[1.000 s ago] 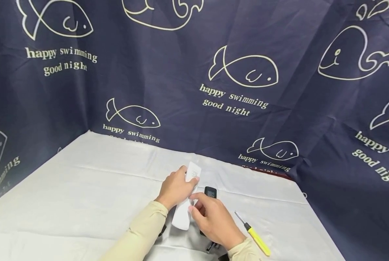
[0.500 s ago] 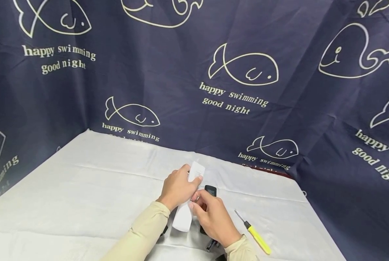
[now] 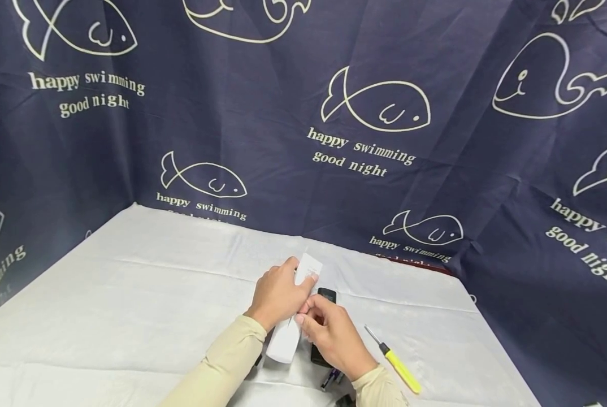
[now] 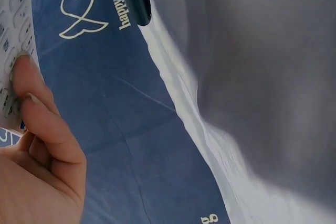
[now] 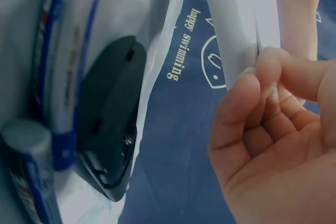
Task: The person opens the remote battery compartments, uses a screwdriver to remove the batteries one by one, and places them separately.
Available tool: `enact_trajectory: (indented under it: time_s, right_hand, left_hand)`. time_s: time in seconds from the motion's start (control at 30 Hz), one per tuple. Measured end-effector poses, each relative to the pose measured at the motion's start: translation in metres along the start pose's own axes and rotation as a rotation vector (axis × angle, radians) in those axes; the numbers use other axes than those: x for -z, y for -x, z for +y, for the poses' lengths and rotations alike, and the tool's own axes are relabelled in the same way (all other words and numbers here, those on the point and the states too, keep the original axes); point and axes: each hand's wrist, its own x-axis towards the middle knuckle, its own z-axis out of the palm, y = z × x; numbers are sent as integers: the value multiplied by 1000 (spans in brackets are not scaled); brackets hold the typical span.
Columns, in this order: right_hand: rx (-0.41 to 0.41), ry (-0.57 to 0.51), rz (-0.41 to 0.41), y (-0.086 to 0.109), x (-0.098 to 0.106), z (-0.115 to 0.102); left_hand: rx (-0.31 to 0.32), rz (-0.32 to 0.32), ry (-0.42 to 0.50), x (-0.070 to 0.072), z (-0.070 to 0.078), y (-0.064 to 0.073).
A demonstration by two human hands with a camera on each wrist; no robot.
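My left hand [image 3: 278, 294] grips a white remote control [image 3: 285, 339] above the table, its plain back turned up. Buttons on its other face show beside the curled fingers in the left wrist view. At the remote's edge, the curled thumb and forefinger of my right hand [image 3: 334, 333] pinch near a thin dark slit, seen in the right wrist view. What lies under those fingertips is hidden. Behind the right hand a black handheld device [image 3: 326, 295] lies on the table, partly covered. In the right wrist view that black device [image 5: 113, 108] shows a small metal coil in a recess.
A yellow-handled screwdriver [image 3: 401, 370] lies right of the right hand. Blue-and-white stick-shaped items [image 5: 65, 93] and a short cylinder [image 5: 26, 145] sit beside the black device. A white cloth [image 3: 130, 316] covers the table, and a dark blue printed curtain [image 3: 283, 113] hangs behind.
The white remote has shifted slightly right at its far end within the left hand. My right fingers stay at its edge, and a thin slit now shows there.
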Motion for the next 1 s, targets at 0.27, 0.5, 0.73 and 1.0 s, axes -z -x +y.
enact_trajectory:
  time_s: [0.27, 0.5, 0.73, 1.0]
  right_hand:
    - [67, 97, 60, 1, -2, -6]
    - [56, 99, 88, 2, -5, -7]
    - [65, 111, 132, 2, -8, -6]
    - [98, 203, 173, 2, -8, -9]
  left_hand:
    - [-4, 10, 12, 1, -3, -2]
    - [-5, 10, 17, 0, -2, 0]
    - [23, 23, 1, -2, -4, 1]
    - [47, 38, 2, -1, -6, 0]
